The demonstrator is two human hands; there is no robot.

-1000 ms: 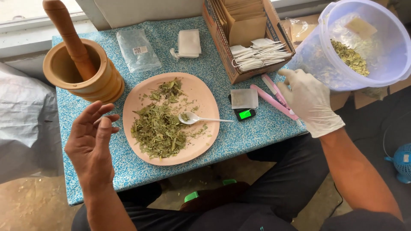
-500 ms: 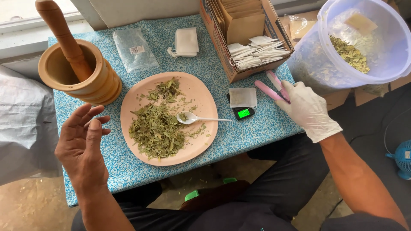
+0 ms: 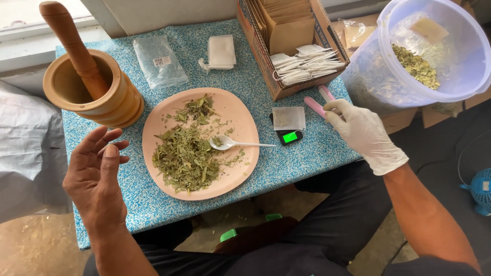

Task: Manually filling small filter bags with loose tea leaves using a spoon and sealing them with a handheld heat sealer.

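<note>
My left hand [image 3: 97,179] is bare and hovers palm up with its fingers spread, over the table's left front, beside a pink plate [image 3: 153,128]. The plate carries a heap of dried green leaves [image 3: 184,156] and a white plastic spoon [image 3: 230,143]. My right hand [image 3: 365,135] wears a white glove and rests at the table's right edge, its fingers curled over the end of a pink two-armed tool [image 3: 314,107]. Just left of that hand a small black scale [image 3: 290,136] with a green display carries a flat paper sachet [image 3: 288,117].
A wooden mortar [image 3: 102,102] with a pestle [image 3: 71,46] stands at the back left. A cardboard box [image 3: 266,66] of envelopes and sachets, a clear plastic bag [image 3: 159,61] and white sachets [image 3: 221,51] lie at the back. A translucent tub [image 3: 388,87] of dried leaves tilts at the right.
My right hand has come down from the tub's side onto the pink tool. My left hand has drifted slightly lower and left, still spread.
</note>
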